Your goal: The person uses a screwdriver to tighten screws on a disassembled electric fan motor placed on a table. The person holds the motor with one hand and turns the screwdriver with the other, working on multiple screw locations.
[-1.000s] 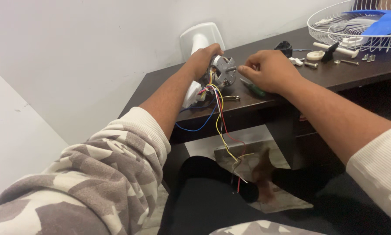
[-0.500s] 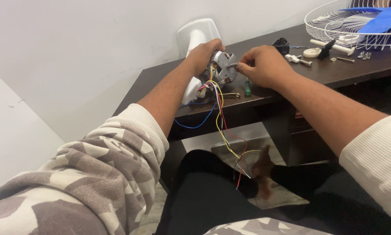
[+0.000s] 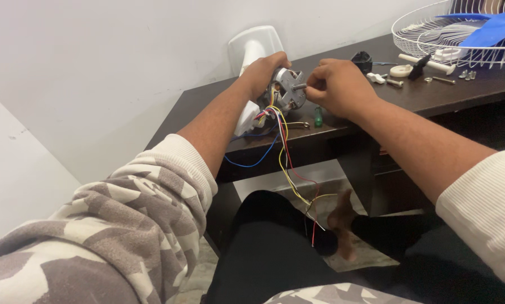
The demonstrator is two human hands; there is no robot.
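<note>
Over the desk (image 3: 432,95) edge, left hand (image 3: 263,70) wraps the fan motor (image 3: 286,93); right hand (image 3: 334,87) pinches its shaft. Probably dense, rigid metal: grip the body, spare the trailing wires (image 3: 286,157).

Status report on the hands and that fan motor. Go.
Left hand grips the fan motor from behind. Right hand pinches the motor shaft. Coloured wires hang off the desk; green screwdriver lies below the right hand.
</note>
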